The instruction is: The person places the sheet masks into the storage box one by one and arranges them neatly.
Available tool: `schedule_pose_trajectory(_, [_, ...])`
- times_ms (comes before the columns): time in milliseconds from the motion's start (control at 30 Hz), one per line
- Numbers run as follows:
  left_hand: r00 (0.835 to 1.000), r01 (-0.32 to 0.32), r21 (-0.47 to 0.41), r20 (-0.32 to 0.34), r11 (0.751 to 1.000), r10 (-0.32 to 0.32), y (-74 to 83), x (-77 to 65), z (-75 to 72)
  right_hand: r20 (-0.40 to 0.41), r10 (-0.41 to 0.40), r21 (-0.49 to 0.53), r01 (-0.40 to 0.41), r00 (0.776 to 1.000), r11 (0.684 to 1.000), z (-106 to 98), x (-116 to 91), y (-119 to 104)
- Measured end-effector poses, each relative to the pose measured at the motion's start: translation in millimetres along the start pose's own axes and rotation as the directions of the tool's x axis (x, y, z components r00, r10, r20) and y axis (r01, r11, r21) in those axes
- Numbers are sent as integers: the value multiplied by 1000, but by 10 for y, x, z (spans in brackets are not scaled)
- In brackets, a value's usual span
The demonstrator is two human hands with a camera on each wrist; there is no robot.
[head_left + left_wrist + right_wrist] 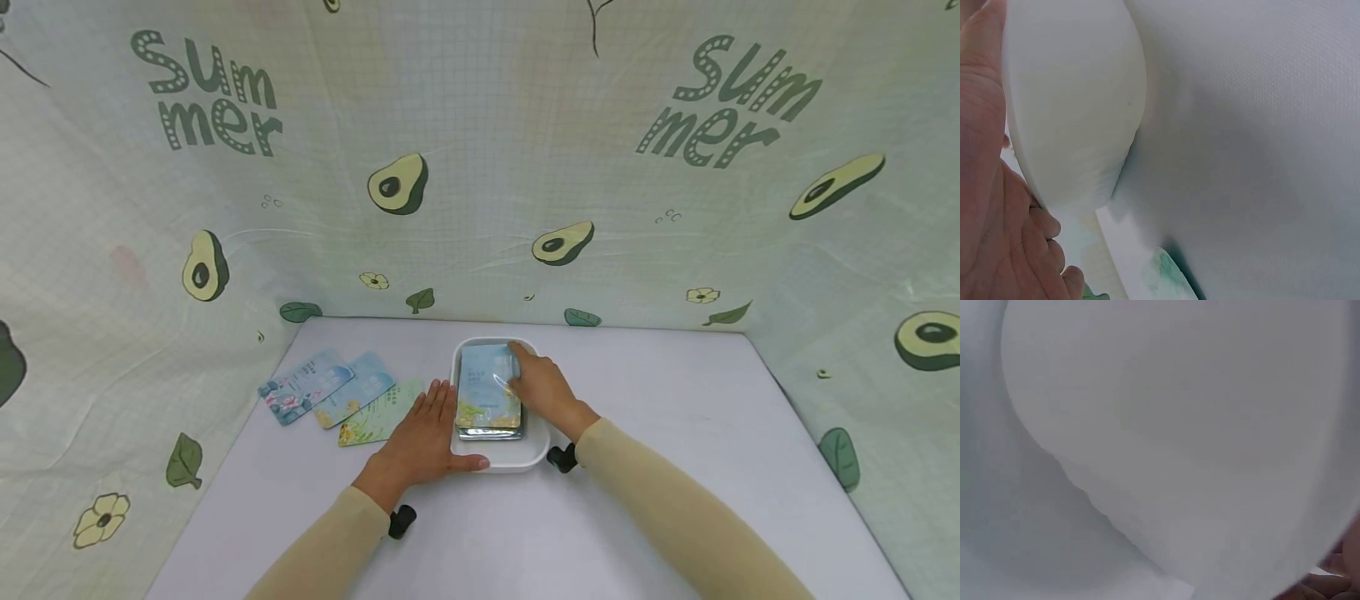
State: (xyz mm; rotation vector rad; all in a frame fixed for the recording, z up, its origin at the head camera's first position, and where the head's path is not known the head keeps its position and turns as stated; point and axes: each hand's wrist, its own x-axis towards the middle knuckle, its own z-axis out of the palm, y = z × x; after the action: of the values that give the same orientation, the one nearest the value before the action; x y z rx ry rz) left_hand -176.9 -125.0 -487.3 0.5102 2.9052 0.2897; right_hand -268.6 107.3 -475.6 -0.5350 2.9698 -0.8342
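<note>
A white tray [517,457] holds a small stack of flat sachets, the top one a light-blue sachet [487,379] with yellow flowers. My right hand [550,390] grips that sachet at its right edge, thumb and fingers near its upper right corner. Silvery packaging [491,433] shows beneath its lower end. Spread with straight fingers, my left hand [427,437] rests against the tray's left side, its thumb along the front rim. The left wrist view shows the tray's outer wall [1079,94] beside the palm. In the right wrist view the tray [1179,425] hides most of the hand.
Left of the tray lie a blue sachet with pink flowers [288,400], another light-blue sachet [356,392] and a green sachet [382,414], partly overlapping. They rest on a white table [660,400]. A patterned curtain [480,125] rises behind and at both sides.
</note>
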Motion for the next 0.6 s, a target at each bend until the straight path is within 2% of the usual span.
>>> schedule_pose_trajectory(133, [1000,2,-21,-2,1000,-2,14,-6,-18,-97,-13,-41,9,995,999,-89,-79,1])
schedule_pose_trajectory(233, [1000,9,-25,-1,1000,-9,21,-14,-21,-133,-42,-82,31,990,996,-153,-163,38])
schedule_pose_trajectory(333, [1000,15,-33,-5,999,-15,24,-24,-14,-137,-100,-182,74,986,980,-162,-287,115])
schedule_pose_trajectory(467, [1000,24,-23,-13,999,-24,22,-36,7,-130,-178,-333,126,975,934,-73,-511,233])
schedule_pose_trajectory(600, [999,28,-11,-32,1000,-29,20,-45,39,-106,-202,-394,146,974,908,44,-734,294])
